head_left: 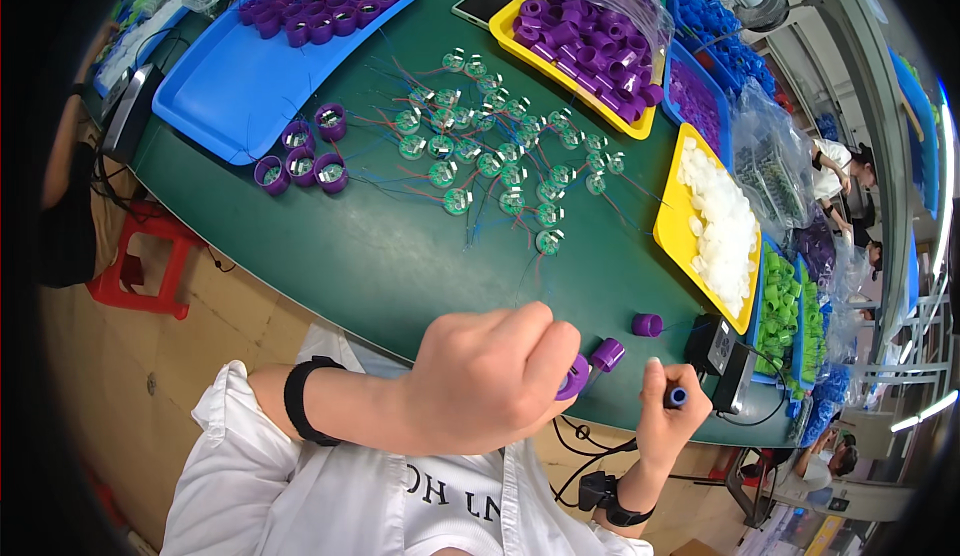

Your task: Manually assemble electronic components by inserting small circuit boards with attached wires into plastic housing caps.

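Note:
My left hand [492, 376] is closed in front of my chest. A purple plastic ring [574, 379] shows at its fingertips, partly hidden behind the fingers. To its right, my right hand [668, 418] is wrapped round a slim tool with a dark blue round handle end [678, 396]; the tool's kind cannot be made out. Between the hands is a short purple cylinder [608, 354], close to the ring. A second purple cylinder [647, 325] lies farther off on the green table. Small round green circuit boards [457, 201] with thin red and blue wires spread over the table's middle.
Several filled purple cups [331, 174] stand beside a blue tray [215, 106] holding more. Yellow trays hold purple cylinders [590, 41] and white pieces [722, 221]. Black boxes [712, 344] with cables sit near my right hand. A red stool [150, 261] and another person are at the left.

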